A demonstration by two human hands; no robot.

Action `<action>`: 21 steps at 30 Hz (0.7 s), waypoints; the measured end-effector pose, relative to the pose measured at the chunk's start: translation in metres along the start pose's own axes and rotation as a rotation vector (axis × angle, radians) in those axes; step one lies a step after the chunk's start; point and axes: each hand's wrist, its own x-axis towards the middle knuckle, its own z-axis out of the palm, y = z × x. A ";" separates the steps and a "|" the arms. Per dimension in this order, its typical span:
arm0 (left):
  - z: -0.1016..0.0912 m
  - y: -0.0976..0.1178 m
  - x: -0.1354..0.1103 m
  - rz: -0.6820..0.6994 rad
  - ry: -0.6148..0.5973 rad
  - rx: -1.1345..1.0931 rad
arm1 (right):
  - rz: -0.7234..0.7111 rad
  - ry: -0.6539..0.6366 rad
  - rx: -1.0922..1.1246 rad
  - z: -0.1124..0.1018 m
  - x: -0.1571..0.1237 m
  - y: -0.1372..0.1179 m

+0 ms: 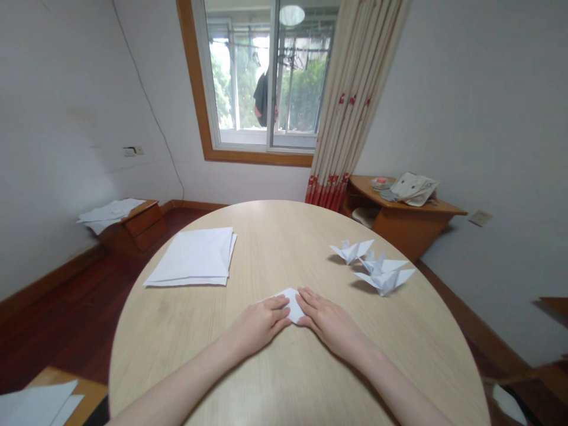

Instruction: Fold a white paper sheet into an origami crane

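Note:
A small folded white paper (291, 302) lies on the round wooden table (275, 236) right in front of me. My left hand (260, 322) rests flat on its left part, fingers pressed down on it. My right hand (326, 319) lies flat on its right part, fingers stretched out along the fold. Most of the paper is hidden under both hands. Neither hand grips it; both press it to the table.
A stack of white sheets (195, 257) lies at the table's left. Folded paper cranes (377, 266) sit at the right. A low wooden cabinet (133, 225) stands by the left wall, a corner shelf (399, 213) with a bag at the right, a curtain (355, 100) by the window.

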 end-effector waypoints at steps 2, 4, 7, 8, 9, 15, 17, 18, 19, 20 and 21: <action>-0.001 -0.001 0.001 -0.009 0.020 -0.041 | -0.030 0.027 -0.022 0.000 0.001 0.000; -0.004 -0.001 0.002 -0.017 0.024 -0.068 | -0.058 0.044 -0.058 -0.001 0.001 -0.002; -0.009 0.001 0.003 -0.027 0.011 -0.070 | -0.090 0.095 -0.072 -0.006 0.002 -0.009; -0.010 0.002 0.003 -0.034 0.006 -0.060 | -0.096 0.117 -0.067 -0.007 0.002 -0.012; -0.011 0.003 0.003 -0.042 0.001 -0.048 | -0.099 0.130 -0.063 -0.009 0.002 -0.014; -0.010 0.005 0.003 -0.079 0.010 -0.007 | -0.066 0.117 -0.003 -0.010 0.000 -0.020; -0.010 0.006 0.003 -0.091 0.036 -0.001 | -0.060 0.120 0.028 -0.010 0.000 -0.020; -0.009 0.006 0.003 -0.096 0.052 -0.001 | -0.060 0.121 0.040 -0.011 0.000 -0.020; -0.009 0.006 0.003 -0.099 0.066 -0.002 | -0.060 0.122 0.048 -0.011 0.000 -0.020; -0.008 0.007 0.003 -0.101 0.079 -0.004 | -0.061 0.121 0.051 -0.011 0.000 -0.021; -0.008 0.007 0.003 -0.104 0.087 -0.006 | -0.063 0.119 0.051 -0.012 0.000 -0.021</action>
